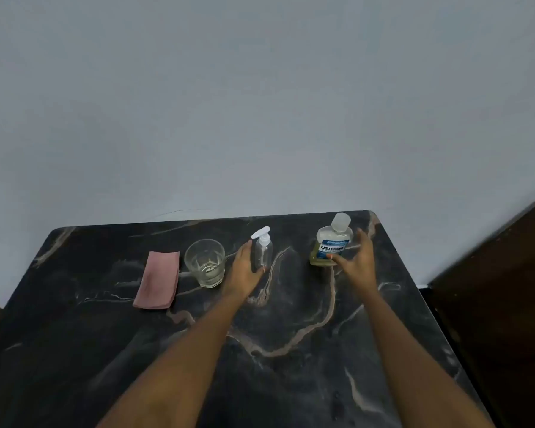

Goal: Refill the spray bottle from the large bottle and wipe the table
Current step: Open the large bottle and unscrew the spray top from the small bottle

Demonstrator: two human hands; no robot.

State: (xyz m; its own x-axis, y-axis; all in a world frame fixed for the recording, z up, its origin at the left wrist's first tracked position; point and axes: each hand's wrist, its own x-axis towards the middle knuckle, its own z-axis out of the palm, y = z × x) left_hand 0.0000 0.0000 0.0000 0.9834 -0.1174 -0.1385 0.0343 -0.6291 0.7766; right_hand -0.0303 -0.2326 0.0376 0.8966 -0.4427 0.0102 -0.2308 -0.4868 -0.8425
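Head view, sole camera; wide-angle, worn on the person's head, facing forward and down over the dark marble table (291, 381); both forearms enter from the lower edge; left hand (244, 268) and right hand (359, 264) lie mid-frame, at the end of outstretched arms; grey wall (260, 103) beyond the table's far edge fills the upper half; the table's side edges lean inward toward the wall.
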